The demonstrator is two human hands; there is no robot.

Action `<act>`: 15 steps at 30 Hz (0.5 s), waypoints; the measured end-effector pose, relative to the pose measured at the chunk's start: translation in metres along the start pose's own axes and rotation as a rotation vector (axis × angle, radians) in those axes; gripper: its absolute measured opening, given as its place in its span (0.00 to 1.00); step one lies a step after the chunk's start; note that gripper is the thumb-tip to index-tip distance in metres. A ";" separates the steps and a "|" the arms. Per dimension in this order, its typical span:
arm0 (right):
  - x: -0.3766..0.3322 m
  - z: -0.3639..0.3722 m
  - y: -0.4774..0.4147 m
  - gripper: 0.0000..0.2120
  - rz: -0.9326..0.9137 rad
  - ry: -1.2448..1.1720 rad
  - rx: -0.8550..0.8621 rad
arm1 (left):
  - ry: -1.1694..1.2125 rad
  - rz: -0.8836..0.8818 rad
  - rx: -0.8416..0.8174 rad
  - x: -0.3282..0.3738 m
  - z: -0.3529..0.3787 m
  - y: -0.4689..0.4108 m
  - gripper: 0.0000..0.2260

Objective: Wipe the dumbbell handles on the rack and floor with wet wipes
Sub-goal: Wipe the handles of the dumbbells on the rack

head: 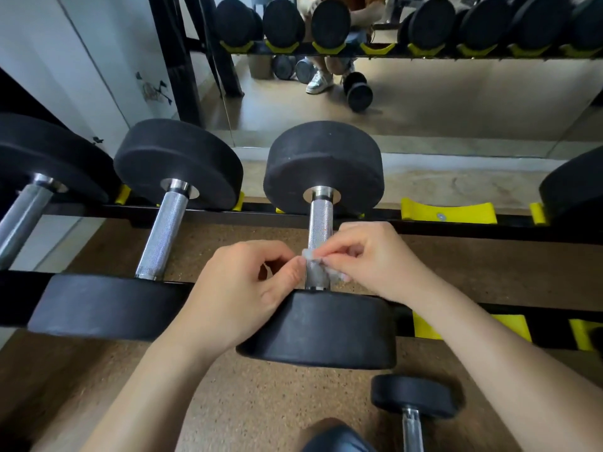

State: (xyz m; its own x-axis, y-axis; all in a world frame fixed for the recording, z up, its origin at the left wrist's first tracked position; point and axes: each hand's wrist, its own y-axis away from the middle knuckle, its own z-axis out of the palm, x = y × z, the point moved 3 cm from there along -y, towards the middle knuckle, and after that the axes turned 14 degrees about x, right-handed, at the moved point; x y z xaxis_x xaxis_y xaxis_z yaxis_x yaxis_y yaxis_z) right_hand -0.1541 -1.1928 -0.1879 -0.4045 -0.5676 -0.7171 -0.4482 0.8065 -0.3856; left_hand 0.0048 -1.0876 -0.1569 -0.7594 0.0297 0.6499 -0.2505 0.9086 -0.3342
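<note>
While a small dumbbell (412,402) lies nearest on the floor, right of centre, with neither hand on it, the work sits at the centre dumbbell on the rack (456,228). Noted: a wet wipe (315,267) is wrapped round the near end of its handle (321,223), just beyond the near head. The knurled steel past it, toward the far head, shows bare. Judgement: this bar is barely begun, with nearly its whole length left to cover. To the left lie a second handle (163,230) and a third handle (23,216); cannot tell from their sheen whether either is wiped, and the same goes for the floor piece. Much looks left. Pose: both forearms reach in from the near edge, over the near head. The left hand (241,288) is left of the bar, thumb and forefinger pinching the wipe's edge, other fingers curled. The right hand (368,259) is on the right, fingertips pinching the opposite edge, knuckles up.
</note>
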 end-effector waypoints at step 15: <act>-0.019 -0.004 -0.006 0.03 -0.077 0.119 -0.351 | 0.266 -0.097 -0.154 -0.006 -0.014 0.007 0.17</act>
State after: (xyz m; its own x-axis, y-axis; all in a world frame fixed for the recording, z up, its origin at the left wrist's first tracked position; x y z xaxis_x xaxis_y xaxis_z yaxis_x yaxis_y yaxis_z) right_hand -0.1469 -1.1872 -0.1698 -0.4399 -0.6559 -0.6134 -0.7180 0.6672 -0.1985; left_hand 0.0161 -1.0759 -0.1537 -0.5478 0.0294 0.8361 -0.2051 0.9642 -0.1683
